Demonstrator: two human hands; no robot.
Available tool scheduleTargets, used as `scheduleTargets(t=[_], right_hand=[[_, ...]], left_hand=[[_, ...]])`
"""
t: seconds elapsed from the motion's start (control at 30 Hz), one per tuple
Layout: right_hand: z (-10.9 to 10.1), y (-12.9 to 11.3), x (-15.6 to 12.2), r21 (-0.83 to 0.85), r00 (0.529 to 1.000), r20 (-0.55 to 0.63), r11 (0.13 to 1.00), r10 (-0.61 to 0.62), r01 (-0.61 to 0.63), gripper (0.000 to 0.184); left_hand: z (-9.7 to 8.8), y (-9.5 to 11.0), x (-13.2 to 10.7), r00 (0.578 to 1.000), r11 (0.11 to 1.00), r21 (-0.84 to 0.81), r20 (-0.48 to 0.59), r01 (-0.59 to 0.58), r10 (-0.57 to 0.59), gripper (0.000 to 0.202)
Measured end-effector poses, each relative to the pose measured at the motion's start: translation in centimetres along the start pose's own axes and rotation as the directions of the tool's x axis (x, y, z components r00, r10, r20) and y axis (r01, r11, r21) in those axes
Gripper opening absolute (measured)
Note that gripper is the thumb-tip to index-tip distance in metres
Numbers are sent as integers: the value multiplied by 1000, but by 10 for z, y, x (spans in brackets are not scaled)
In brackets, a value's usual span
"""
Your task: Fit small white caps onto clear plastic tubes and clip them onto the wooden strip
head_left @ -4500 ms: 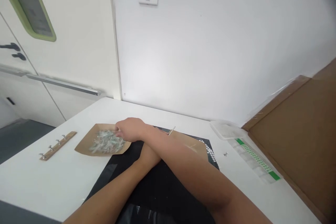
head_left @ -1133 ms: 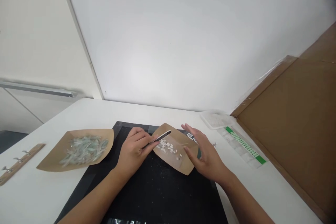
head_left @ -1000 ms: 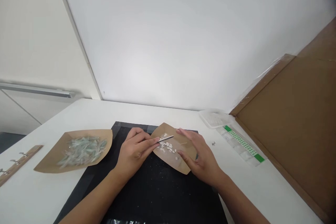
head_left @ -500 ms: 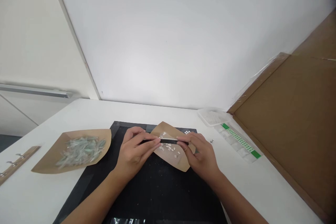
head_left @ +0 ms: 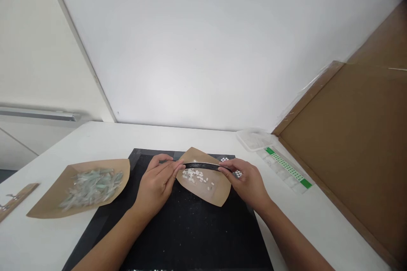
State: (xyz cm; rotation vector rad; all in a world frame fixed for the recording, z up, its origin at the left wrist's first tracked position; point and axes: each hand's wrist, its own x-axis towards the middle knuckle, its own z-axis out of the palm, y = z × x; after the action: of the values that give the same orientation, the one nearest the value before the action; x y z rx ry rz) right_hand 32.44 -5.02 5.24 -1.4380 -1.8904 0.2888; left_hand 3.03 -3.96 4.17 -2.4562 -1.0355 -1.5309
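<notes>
A thin black strip with a pale upper edge [head_left: 202, 166] is stretched between my hands, bowed slightly upward in its middle. My left hand [head_left: 159, 180] pinches its left end between thumb and fingers. At the other end, my right hand [head_left: 244, 180] grips it the same way. Just beyond and below the strip lies a brown paper tray [head_left: 219, 197] with several small white oval pieces [head_left: 195, 174] on it. Small white dots [head_left: 238, 174] in a cluster show beside my right fingers. Under both hands is a black mat [head_left: 190, 233].
On the left, another brown paper tray [head_left: 41, 207] holds a heap of clear and greenish strips [head_left: 95, 188]. A wooden piece with metal clips [head_left: 15, 201] lies at the far left. A clear plastic lid [head_left: 254, 139], a green-and-white strip [head_left: 288, 167] and a brown board [head_left: 349, 144] are at right.
The strip now arches upward and shows more of its black face; it looked straight before. My hands are slightly farther apart. The whole view has shifted a little.
</notes>
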Motion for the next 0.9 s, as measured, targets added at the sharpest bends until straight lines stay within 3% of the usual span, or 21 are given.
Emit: scheduleTargets(t=[0.13, 0.3, 0.4, 0.5, 0.57, 0.67, 0.73, 0.77, 0.83, 0.9], right_hand=[[-3, 3, 2, -87, 994, 27, 991, -103, 105, 20], [-4, 6, 4, -103, 985, -45, 982, -166, 160, 23], [-2, 1, 0, 31, 990, -54, 991, -132, 133, 30], [3, -14, -8, 282, 999, -22, 958, -43, 48, 43], [6, -28, -14, 519, 999, 49, 854, 4, -29, 52], [10, -52, -21, 821, 979, 205, 547, -11, -166, 59], [8, -68, -22, 901, 957, 286, 353, -44, -253, 54], [6, -74, -21, 913, 947, 316, 290, -61, -286, 57], [-1, -83, -18, 906, 929, 365, 256, -61, -339, 72], [-10, -86, -13, 883, 939, 343, 342, -4, -321, 85]], left_hand=[[1, 1, 0, 1000, 1000, -14, 20, 0, 0, 33], [0, 4, 1, 1000, 999, -41, 17, -12, 13, 19], [1, 5, 0, 1000, 999, -50, 9, -4, 4, 13], [4, 7, -1, 1000, 999, -48, 8, 13, -13, 26], [7, 11, -3, 1000, 999, -47, 21, 12, -11, 45], [10, 23, -4, 992, 1000, -12, 126, -28, 30, 74], [10, 35, -2, 955, 992, 32, 273, -126, 113, 82], [8, 41, -1, 918, 978, 43, 356, -203, 175, 81], [3, 53, 4, 866, 957, 57, 443, -285, 232, 76], [-2, 61, 8, 868, 959, 86, 452, -271, 205, 74]])
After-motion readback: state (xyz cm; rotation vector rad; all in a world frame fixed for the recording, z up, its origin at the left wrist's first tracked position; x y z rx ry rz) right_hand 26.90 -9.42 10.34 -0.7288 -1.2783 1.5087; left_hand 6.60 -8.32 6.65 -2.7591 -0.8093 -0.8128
